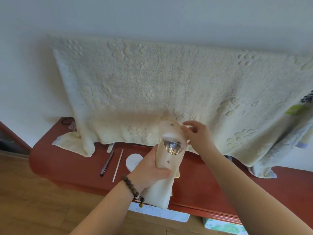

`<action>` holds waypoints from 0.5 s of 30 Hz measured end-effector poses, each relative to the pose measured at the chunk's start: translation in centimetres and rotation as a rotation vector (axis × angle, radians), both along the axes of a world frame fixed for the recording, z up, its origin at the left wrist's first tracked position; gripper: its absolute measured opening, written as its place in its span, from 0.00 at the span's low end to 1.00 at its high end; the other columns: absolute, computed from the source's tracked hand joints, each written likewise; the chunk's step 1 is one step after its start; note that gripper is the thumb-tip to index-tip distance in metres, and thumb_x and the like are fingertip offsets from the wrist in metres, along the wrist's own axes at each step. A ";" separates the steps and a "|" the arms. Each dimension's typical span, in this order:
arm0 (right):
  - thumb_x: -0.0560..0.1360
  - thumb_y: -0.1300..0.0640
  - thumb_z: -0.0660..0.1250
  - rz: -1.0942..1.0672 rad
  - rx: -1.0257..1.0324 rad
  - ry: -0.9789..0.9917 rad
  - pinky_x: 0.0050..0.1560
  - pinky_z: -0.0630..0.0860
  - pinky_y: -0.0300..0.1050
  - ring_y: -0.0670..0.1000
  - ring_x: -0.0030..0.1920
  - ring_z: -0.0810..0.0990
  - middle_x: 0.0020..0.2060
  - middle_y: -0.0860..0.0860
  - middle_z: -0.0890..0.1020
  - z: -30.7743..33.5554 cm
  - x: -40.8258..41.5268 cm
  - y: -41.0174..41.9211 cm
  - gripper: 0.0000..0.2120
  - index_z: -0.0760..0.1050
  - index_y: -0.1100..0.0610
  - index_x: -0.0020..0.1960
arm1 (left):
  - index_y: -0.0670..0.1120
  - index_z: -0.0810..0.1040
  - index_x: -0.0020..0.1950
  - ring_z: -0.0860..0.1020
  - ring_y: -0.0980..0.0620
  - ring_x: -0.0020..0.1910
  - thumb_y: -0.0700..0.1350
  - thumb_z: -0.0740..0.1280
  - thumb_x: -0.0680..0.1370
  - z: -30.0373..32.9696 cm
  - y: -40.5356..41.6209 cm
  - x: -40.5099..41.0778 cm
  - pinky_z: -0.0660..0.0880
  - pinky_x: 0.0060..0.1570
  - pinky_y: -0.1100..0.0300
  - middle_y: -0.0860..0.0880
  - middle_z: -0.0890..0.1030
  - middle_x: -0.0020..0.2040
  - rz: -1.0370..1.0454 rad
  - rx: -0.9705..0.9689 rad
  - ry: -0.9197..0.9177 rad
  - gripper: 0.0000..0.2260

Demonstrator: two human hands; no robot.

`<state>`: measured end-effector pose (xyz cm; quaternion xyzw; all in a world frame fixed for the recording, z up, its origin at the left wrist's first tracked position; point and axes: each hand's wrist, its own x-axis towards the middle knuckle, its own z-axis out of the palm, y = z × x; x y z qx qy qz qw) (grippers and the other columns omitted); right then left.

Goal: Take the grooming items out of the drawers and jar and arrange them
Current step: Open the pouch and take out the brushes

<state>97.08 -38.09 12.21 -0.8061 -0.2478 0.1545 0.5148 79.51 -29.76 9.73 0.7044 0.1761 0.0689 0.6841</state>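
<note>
While brushes (173, 148) sat inside, pouch (166, 167) was gripped by left hand (152, 170); right hand (198, 134) pinched its flap (171, 128).
Left of pouch lay pencil (107, 162), stick (118, 165), round pad (133, 161); brushes not yet out.

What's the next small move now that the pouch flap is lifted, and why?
Probably reach into the beige pouch with the right hand and draw out the brushes. The left hand grips the pouch upright, the right hand pinches the flap back, and the brush tips show in the open mouth. None lies on the red tabletop yet.
</note>
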 end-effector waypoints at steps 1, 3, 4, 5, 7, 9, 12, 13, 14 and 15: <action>0.74 0.54 0.69 -0.024 0.044 -0.102 0.41 0.75 0.39 0.45 0.37 0.77 0.40 0.48 0.79 0.4 -0.4 -0.3 0.08 0.78 0.51 0.53 | 0.59 0.70 0.60 0.81 0.54 0.50 0.38 0.70 0.64 0.0 0.1 0.0 0.79 0.49 0.56 0.52 0.81 0.51 0.035 0.015 0.022 0.28; 0.74 0.55 0.70 0.005 0.133 -0.307 0.44 0.72 0.32 0.43 0.44 0.77 0.46 0.45 0.76 1.1 -1.7 -1.0 0.10 0.76 0.49 0.53 | 0.60 0.69 0.59 0.80 0.53 0.51 0.40 0.70 0.63 -0.1 0.3 -0.1 0.79 0.52 0.55 0.50 0.80 0.53 0.086 0.032 0.048 0.27; 0.73 0.55 0.71 0.069 0.151 -0.369 0.44 0.71 0.30 0.43 0.45 0.77 0.46 0.45 0.76 1.3 -2.3 -1.3 0.08 0.76 0.48 0.52 | 0.60 0.69 0.59 0.80 0.53 0.52 0.40 0.70 0.63 -0.1 0.3 -0.1 0.79 0.52 0.54 0.50 0.80 0.53 0.103 0.029 0.051 0.28; 0.73 0.55 0.71 0.157 0.146 -0.396 0.44 0.71 0.30 0.43 0.45 0.77 0.46 0.45 0.77 1.4 -2.9 -1.5 0.07 0.76 0.48 0.50 | 0.59 0.69 0.59 0.80 0.52 0.52 0.40 0.71 0.63 -0.2 0.3 0.0 0.78 0.53 0.53 0.50 0.80 0.54 0.113 0.024 0.048 0.28; 0.71 0.53 0.72 0.309 0.079 -0.375 0.45 0.71 0.32 0.44 0.46 0.77 0.44 0.46 0.78 0.7 -3.6 -1.5 0.07 0.78 0.51 0.48 | 0.57 0.70 0.61 0.80 0.54 0.51 0.41 0.73 0.63 -0.3 0.3 0.1 0.79 0.52 0.55 0.52 0.80 0.53 0.119 0.030 0.031 0.29; 0.69 0.55 0.74 0.351 0.033 -0.348 0.45 0.72 0.36 0.45 0.44 0.76 0.42 0.47 0.77 0.1 -3.8 -1.4 0.07 0.79 0.54 0.45 | 0.56 0.70 0.61 0.80 0.59 0.50 0.43 0.75 0.63 -0.5 0.2 0.2 0.78 0.49 0.59 0.54 0.80 0.52 0.126 0.064 0.035 0.29; 0.70 0.61 0.72 0.316 0.062 -0.301 0.42 0.71 0.33 0.44 0.40 0.75 0.39 0.48 0.78 0.0 -4.1 -1.1 0.06 0.77 0.53 0.40 | 0.58 0.69 0.60 0.79 0.62 0.49 0.44 0.77 0.64 -0.9 0.3 0.1 0.77 0.50 0.60 0.56 0.80 0.53 0.130 0.107 0.061 0.29; 0.71 0.61 0.71 0.297 0.073 -0.281 0.40 0.70 0.31 0.43 0.39 0.75 0.38 0.47 0.79 0.3 -4.0 -1.1 0.06 0.76 0.53 0.39 | 0.59 0.69 0.59 0.79 0.63 0.49 0.43 0.77 0.65 -1.0 0.3 0.1 0.77 0.49 0.62 0.56 0.79 0.53 0.125 0.121 0.072 0.29; 0.72 0.62 0.70 0.261 0.083 -0.263 0.39 0.69 0.30 0.42 0.38 0.75 0.37 0.46 0.79 0.6 -3.7 -1.1 0.06 0.76 0.54 0.39 | 0.60 0.69 0.59 0.78 0.64 0.49 0.42 0.77 0.66 -1.1 0.4 0.0 0.76 0.48 0.63 0.57 0.79 0.53 0.116 0.134 0.082 0.28; 0.73 0.61 0.69 0.210 0.093 -0.248 0.39 0.69 0.30 0.41 0.37 0.75 0.36 0.46 0.80 0.9 -3.3 -1.0 0.05 0.75 0.55 0.40 | 0.61 0.68 0.59 0.78 0.65 0.49 0.42 0.77 0.67 -1.1 0.4 0.0 0.75 0.47 0.65 0.57 0.79 0.53 0.104 0.144 0.091 0.28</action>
